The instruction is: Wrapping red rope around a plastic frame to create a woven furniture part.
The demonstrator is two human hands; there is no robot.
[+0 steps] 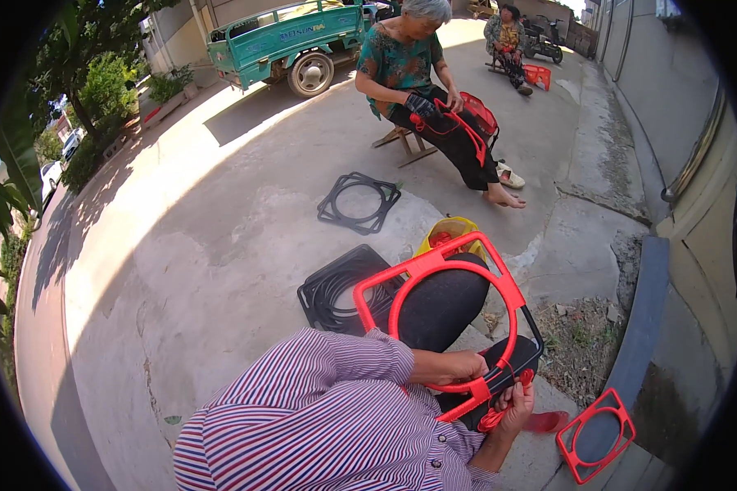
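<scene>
A square red plastic frame [512, 290] with a round opening rests across my lap. Its right side is wrapped or edged in black [535, 331]. My left hand [463, 367] reaches through the ring area, its fingers closed at the frame's near right part; exactly what they pinch is partly hidden. Just outside that edge my right hand [516, 403] is closed on a bundle of red cord [491, 420]. A thin strand of cord runs up by the black edge between the hands.
Black frames [359, 203] lie in front of me, with a black stack [323, 290] nearer. A yellow bucket [450, 233] holds red material beyond my knees. Another red frame [596, 438] is at lower right. A seated person [409, 74] works red cord; a green cart [287, 37] stands behind.
</scene>
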